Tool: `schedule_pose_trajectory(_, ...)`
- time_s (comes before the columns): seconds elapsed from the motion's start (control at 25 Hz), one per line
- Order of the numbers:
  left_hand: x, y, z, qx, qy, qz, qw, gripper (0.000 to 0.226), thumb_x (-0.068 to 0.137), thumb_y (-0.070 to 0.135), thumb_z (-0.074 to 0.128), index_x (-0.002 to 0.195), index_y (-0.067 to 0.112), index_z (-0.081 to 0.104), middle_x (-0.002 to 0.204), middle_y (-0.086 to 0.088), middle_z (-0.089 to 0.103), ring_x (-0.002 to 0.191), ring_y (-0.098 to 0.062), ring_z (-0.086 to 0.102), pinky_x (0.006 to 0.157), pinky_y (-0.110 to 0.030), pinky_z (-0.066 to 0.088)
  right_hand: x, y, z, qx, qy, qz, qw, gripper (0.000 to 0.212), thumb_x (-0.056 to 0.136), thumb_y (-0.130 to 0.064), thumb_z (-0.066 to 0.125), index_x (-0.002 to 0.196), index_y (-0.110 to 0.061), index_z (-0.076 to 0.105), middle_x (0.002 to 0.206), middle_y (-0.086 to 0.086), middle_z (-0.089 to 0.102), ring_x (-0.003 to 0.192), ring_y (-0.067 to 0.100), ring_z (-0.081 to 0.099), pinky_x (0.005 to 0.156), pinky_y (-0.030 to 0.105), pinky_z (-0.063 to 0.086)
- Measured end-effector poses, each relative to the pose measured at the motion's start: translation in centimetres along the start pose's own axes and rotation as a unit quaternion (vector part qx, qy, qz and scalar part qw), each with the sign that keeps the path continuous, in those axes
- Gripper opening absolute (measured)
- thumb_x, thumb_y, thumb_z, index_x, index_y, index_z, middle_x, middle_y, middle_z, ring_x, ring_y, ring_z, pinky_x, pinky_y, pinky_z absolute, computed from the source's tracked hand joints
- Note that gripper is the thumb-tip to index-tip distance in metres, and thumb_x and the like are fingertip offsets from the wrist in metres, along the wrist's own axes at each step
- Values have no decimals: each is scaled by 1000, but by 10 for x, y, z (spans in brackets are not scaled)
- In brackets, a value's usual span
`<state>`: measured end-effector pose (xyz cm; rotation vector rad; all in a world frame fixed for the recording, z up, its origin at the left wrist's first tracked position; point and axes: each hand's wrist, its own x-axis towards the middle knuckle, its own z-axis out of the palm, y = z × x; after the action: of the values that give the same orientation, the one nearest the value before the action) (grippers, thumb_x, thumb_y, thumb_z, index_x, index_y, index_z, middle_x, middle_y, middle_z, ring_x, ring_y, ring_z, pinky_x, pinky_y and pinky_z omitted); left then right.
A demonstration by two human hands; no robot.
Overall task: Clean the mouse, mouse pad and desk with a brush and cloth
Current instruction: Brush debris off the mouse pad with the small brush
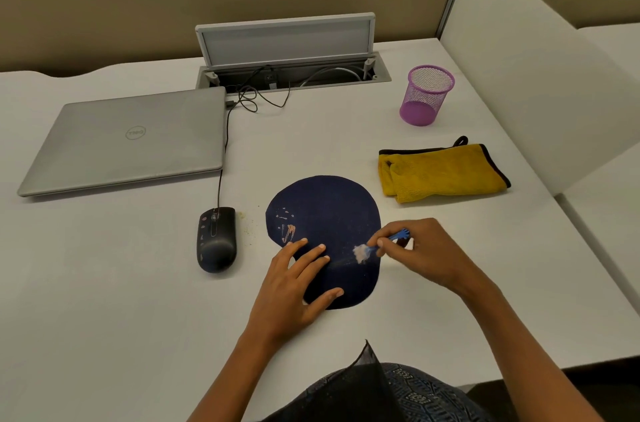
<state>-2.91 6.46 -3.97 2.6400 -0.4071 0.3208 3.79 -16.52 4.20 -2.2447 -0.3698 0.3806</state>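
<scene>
Fingers of the right hand [420,250] pinch a small blue-handled brush [379,247], bristles on the round dark-blue mouse pad [329,210]. Left hand [294,286] flat, straight fingers pinning the pad. Step: brushing pad. Next, likely sweep debris off its edge onto the white desk [104,283].

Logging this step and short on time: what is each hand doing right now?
Left hand: open, fingers flat, pressing on the mouse pad.
Right hand: closed on the blue brush, bristles on the pad.
</scene>
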Motion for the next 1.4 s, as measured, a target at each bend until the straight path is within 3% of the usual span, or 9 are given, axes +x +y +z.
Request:
schedule_pose_trajectory(0.16, 0, 0, 0, 1, -1, -2, 1000, 56, 85, 61, 46, 120, 19, 61, 130, 5, 56, 129, -18, 36, 104, -41, 31, 5, 7, 5, -94, 33, 45, 994, 19, 89, -30, 57, 103, -23, 68, 98, -1, 71, 82, 16, 63, 78, 28, 53)
schedule_pose_trajectory(0.28, -1, 0, 0, 0, -1, -5, 1000, 56, 85, 61, 46, 120, 19, 61, 130, 5, 55, 129, -18, 35, 105, -41, 31, 3, 4, -3, -17, 90, 40, 995, 16, 89, -23, 58, 100, -19, 69, 88, -6, 70, 77, 9, 64, 68, 12, 48)
schedule_pose_trajectory(0.4, -1, 0, 0, 4, -3, -3, 1000, 57, 86, 61, 44, 120, 19, 61, 130, 5, 56, 129, -18, 35, 104, -41, 30, 0, -8, -4, 51, -17, 23, 998, 12, 87, -15, 60, 85, -23, 69, 75, -15, 67, 72, -3, 63, 61, 6, 45)
schedule_pose_trajectory(0.48, -1, 0, 0, 6, -4, -2, 1000, 58, 86, 62, 43, 120, 19, 61, 130, 5, 56, 129, -18, 35, 104, -40, 29, -1, -4, 0, 8, -49, 32, 998, 11, 87, -18, 61, 87, -23, 70, 78, -10, 69, 76, 6, 65, 65, 8, 46)
schedule_pose_trajectory(0.64, -1, -1, 1, 2, -3, -3, 1000, 57, 86, 61, 45, 121, 19, 61, 131, 5, 55, 130, -18, 35, 105, -40, 30, 2, 5, -3, -41, 39, 63, 996, 13, 87, -24, 61, 95, -20, 71, 90, 2, 71, 80, 16, 62, 72, 21, 48)
schedule_pose_trajectory(0.8, -1, -1, 1, 3, -6, -4, 1000, 57, 86, 61, 45, 121, 20, 61, 131, 5, 55, 129, -19, 37, 104, -42, 33, 0, 5, -1, -24, -44, 52, 997, 8, 85, -22, 64, 88, -25, 70, 89, 0, 71, 84, 17, 63, 71, 18, 48)
schedule_pose_trajectory(1.0, -1, -1, 1, -7, 5, -3, 1000, 57, 85, 61, 47, 120, 19, 62, 130, 6, 55, 129, -18, 37, 105, -40, 32, 2, 7, 1, -52, 84, 24, 995, 15, 86, -26, 63, 98, -22, 70, 93, -2, 71, 82, 18, 64, 76, 29, 54)
schedule_pose_trajectory(1.2, -1, -2, 2, -4, 4, 3, 1000, 57, 86, 62, 45, 119, 18, 61, 130, 5, 55, 129, -19, 37, 104, -40, 32, 2, -5, 20, -13, -33, -26, 999, 17, 88, -27, 59, 102, -25, 70, 99, -4, 72, 90, 11, 65, 83, 27, 53)
schedule_pose_trajectory(1.4, -1, -1, 1, -2, 3, 0, 1000, 58, 86, 62, 45, 120, 19, 62, 130, 5, 55, 129, -19, 38, 105, -40, 32, 5, 4, 1, -130, -12, 43, 990, 15, 90, -31, 54, 96, -26, 68, 92, 0, 71, 75, 13, 59, 70, 22, 47)
